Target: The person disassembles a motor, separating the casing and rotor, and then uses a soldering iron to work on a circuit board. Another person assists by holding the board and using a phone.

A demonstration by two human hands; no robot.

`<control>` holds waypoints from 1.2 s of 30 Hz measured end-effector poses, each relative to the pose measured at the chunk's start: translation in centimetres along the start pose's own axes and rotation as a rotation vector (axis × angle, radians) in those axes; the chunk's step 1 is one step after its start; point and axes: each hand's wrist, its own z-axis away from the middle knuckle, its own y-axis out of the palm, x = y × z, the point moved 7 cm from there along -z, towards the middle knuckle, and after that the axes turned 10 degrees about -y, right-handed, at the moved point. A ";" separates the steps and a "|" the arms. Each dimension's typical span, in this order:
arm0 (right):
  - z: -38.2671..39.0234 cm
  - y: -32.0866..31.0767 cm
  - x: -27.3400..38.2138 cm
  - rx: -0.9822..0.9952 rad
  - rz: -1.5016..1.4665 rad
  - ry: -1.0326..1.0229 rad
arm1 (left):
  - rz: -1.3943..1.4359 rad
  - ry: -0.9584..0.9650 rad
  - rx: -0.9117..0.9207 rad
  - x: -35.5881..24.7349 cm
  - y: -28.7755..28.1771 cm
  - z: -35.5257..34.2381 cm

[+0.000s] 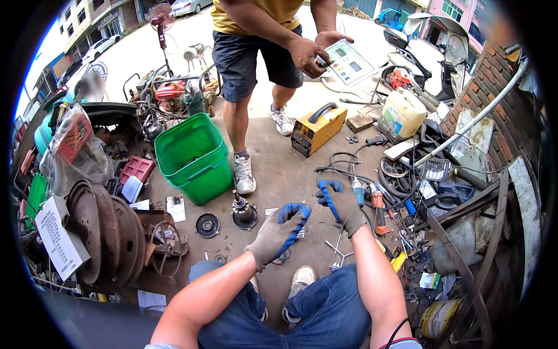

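Observation:
Both my hands wear grey work gloves with blue palms and are raised over the ground between my knees. The fingers of my left hand are loosely bent and apart, and I see nothing held in them. Facing it, my right hand has half-curled fingers, also with nothing visible in them. Left of my left hand, a metal motor part with an upright shaft stands on the ground. Beside that lies a round black end cover. A three-armed wrench lies below my right hand.
A person in a yellow shirt stands ahead, holding a white panel with buttons. Nearby are a green bucket and a yellow machine with a handle. Rusty wheel rims crowd the left; cables, power tools and a jerrycan the right.

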 end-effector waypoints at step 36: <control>7.2 -22.1 -5.7 -0.563 -0.321 -0.006 | -0.119 -0.130 0.178 -0.4 3.2 2.2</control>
